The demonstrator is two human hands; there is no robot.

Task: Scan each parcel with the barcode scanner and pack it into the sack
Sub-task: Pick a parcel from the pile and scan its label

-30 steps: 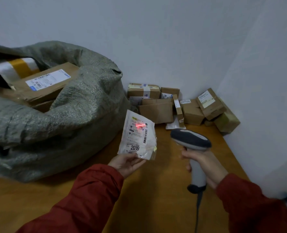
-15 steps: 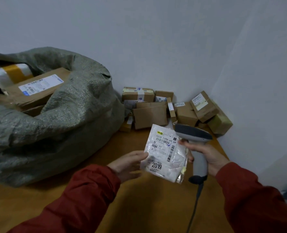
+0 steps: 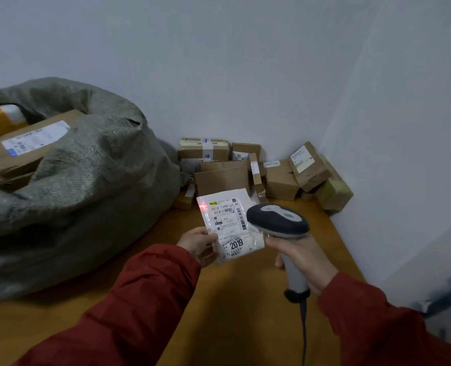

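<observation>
Head view: a white pouch is held upright to the right of the sack, near it but apart, above the table. Left hand pinches the pouch at its lower left edge, thumb on the face, fingers behind. Right hand is wrapped round the handle of the scanner, whose head sits in front of the pouch's right edge. Whether a finger is on the trigger cannot be told.

A red spot falls on the pouch's top left corner, off the barcode.

Judgement: the scan step is in hand and the read is not confirmed. The next move calls for bringing the beam onto the barcode lines, then carrying the pouch left to the sack's mouth.

The sack lies slumped on the table, its mouth at the upper left, with a labelled box showing inside. Further right of the sack, behind the pouch, a pile of boxes stands on the table, judged to be awaiting scanning.
</observation>
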